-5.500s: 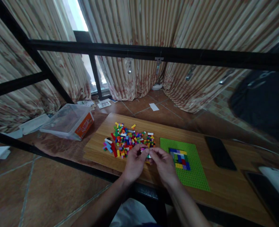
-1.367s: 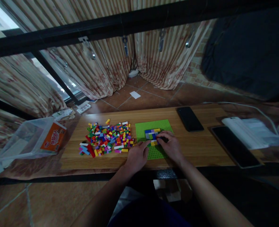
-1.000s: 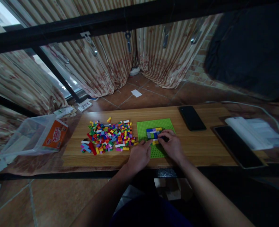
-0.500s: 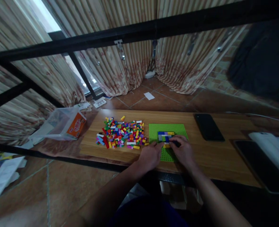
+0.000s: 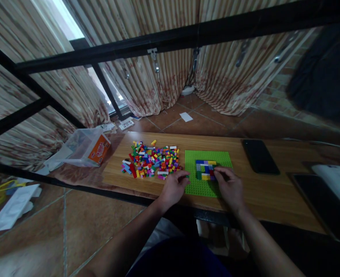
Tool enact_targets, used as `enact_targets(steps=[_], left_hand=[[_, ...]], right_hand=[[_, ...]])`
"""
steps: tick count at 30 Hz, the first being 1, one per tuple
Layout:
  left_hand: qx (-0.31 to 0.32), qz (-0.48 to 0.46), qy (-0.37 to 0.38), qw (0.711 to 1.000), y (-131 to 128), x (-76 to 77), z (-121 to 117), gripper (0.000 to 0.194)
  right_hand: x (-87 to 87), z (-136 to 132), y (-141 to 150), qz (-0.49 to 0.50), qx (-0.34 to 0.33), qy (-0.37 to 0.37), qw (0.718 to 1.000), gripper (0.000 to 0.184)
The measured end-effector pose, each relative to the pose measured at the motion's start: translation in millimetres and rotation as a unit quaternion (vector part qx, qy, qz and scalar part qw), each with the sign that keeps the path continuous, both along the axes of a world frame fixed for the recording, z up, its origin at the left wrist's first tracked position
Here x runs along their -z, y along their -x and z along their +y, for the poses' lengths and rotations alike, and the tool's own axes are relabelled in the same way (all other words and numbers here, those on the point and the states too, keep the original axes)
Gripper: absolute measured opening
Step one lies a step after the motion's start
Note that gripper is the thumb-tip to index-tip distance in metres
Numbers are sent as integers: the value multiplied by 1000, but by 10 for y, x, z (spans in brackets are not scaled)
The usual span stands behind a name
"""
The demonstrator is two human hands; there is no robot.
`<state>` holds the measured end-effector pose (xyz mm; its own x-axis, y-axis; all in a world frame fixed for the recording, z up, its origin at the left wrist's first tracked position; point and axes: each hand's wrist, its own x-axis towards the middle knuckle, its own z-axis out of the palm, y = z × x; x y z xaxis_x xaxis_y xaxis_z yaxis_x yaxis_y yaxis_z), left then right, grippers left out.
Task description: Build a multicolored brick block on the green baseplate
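A green baseplate [image 5: 199, 186] lies on the wooden board [image 5: 120, 179], with a small block of mixed-colour bricks [image 5: 204, 169] pressed onto it. To its left is a heap of loose coloured bricks [image 5: 152, 161]. My left hand [image 5: 174, 187] rests at the plate's left edge, beside the heap, fingers curled with the tips near the loose bricks. My right hand [image 5: 230, 186] lies on the plate's right part, fingertips curled against the right side of the brick block. I cannot make out anything held in either hand.
A black phone [image 5: 260, 156] lies right of the plate, a dark tablet [image 5: 320, 202] and a white object [image 5: 335, 181] further right. A clear plastic box with an orange label [image 5: 86, 148] sits left of the board. Black frame bars [image 5: 170, 36] cross overhead.
Both hands went from holding bricks over the heap to the baseplate. In the last half second my left hand slid back to the plate's left edge and the brick block is uncovered.
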<state>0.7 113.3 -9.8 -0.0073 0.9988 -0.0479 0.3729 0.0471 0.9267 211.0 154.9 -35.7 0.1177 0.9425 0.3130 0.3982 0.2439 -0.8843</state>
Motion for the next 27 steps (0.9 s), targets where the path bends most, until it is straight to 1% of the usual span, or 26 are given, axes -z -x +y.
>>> enact_targets(steps=[5, 8, 11, 15, 18, 21, 27], left_hand=[[-26, -12, -30, 999, -47, -10, 34, 21], [-33, 5, -38, 999, -70, -45, 41, 17], [-15, 50, -57, 997, -90, -108, 73, 13], [25, 113, -95, 989, -151, -170, 190, 15], [47, 152, -117, 980, -229, -174, 299, 16], [56, 179, -127, 974, -310, -162, 375, 16], [60, 201, -118, 971, -379, -148, 375, 16]], right_hand=[[-9, -10, 4, 0, -2, 1, 1000, 22], [7, -9, 6, -2, -1, -2, 1000, 21], [14, -7, 13, -1, 0, -3, 1000, 20], [1, -10, 24, -7, 0, -8, 1000, 19], [-12, -12, 26, -9, 2, -9, 1000, 19], [-25, -11, 24, -15, -1, -6, 1000, 19], [-30, -8, 21, -19, -6, -6, 1000, 19]])
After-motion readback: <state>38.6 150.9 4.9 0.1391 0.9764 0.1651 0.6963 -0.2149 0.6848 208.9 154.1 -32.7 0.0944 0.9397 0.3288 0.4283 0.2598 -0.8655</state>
